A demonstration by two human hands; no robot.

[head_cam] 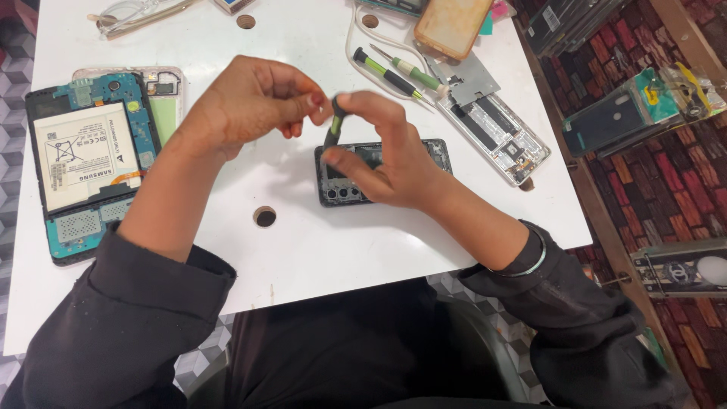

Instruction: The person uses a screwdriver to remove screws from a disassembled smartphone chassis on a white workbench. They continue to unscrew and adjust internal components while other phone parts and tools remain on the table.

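- Hands: two, both bare, black sleeves, meeting over mid-table.
- Right hand rests on the opened phone; thumb and fingers pinched around the black-and-green screwdriver, which stands near upright with its tip on the phone's camera end.
- Left hand: fingertips drawn together and pinching at the top cap of the same screwdriver.
- Phone count: one under the hands, dark, back removed, lying flat near the centre of the white table.
- Screwdrivers: three in all; two spare screwdrivers lie side by side beyond the hands, green-banded handles.
- Tablet, one, opened, white battery and blue boards exposed, at the left edge of the table.
- Phone frame, one, silver, stripped, to the right of the hands; a grey metal plate touches its far end.
- Orange phone case, one, at the far edge; glasses at the far left.
- Round holes in tabletop: four visible.
- Open room: bare table surface between phone and near edge, and between tablet and phone. Right edge of table borders a patterned floor with packaged items.
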